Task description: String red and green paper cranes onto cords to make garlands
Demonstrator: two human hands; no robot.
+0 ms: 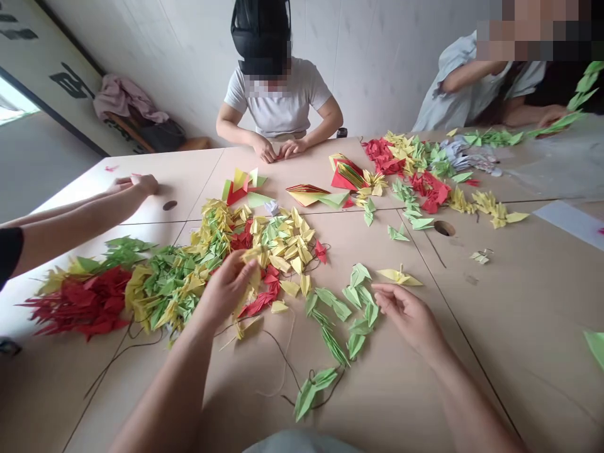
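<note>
pale wooden counter [495, 327], made of several joined tops, fills most of the view, and three other persons work around its far and left sides. the biggest thing on it is the heap of folded paper cranes [189, 277], yellow, green and red, left of the middle. smaller is the green crane strand [337, 343], strung on a dark thread [283, 362] that loops loose toward the near edge. the left hand [226, 289] is closed in a pinch on a yellow crane [251, 255] at the right side of the heap. the right hand [410, 314] lies half open just beside the strand and holds nothing that i can see. i think the loose thread is the danger: a forearm could catch it and drag the cranes into a tangle, and a hard pinch could crease the thin wings.
</note>
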